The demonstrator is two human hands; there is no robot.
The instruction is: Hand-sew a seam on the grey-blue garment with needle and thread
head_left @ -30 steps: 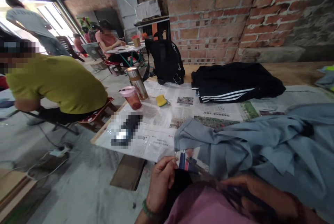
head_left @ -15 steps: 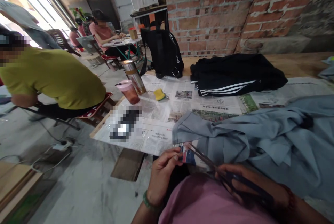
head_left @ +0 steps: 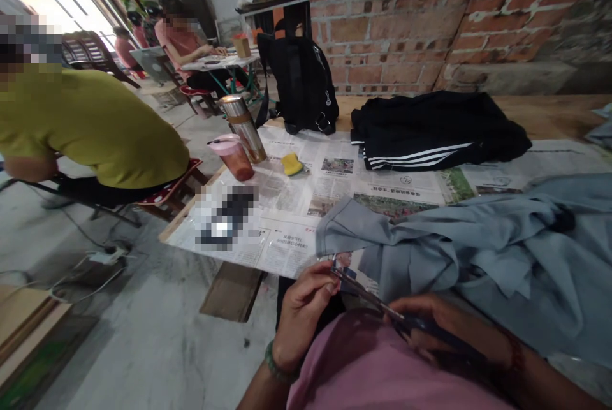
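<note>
My right hand point(head_left: 428, 321) is wrapped round the dark handles of a pair of scissors point(head_left: 366, 294). Their blades point left, and the tips reach the fingers of my left hand point(head_left: 306, 301). Thumb and forefinger of that hand are pinched together; whatever lies between them is too small to make out. A green bracelet point(head_left: 276, 362) circles my left wrist. Just beyond the scissors, grey cloth point(head_left: 430, 238) lies crumpled over the newspaper-covered table point(head_left: 291, 254).
On the table are a yellow sponge point(head_left: 291, 164), a pink-lidded cup point(head_left: 234, 158), a steel flask point(head_left: 243, 129), a black backpack point(head_left: 299, 81) and folded black clothing point(head_left: 440, 129). A person in a mustard shirt point(head_left: 95, 132) sits at the left; cables point(head_left: 105, 257) lie on the floor.
The scissor blades have come closer together, and their tips have moved left to my left fingers. My left hand keeps its pinch. The view has shifted slightly.
</note>
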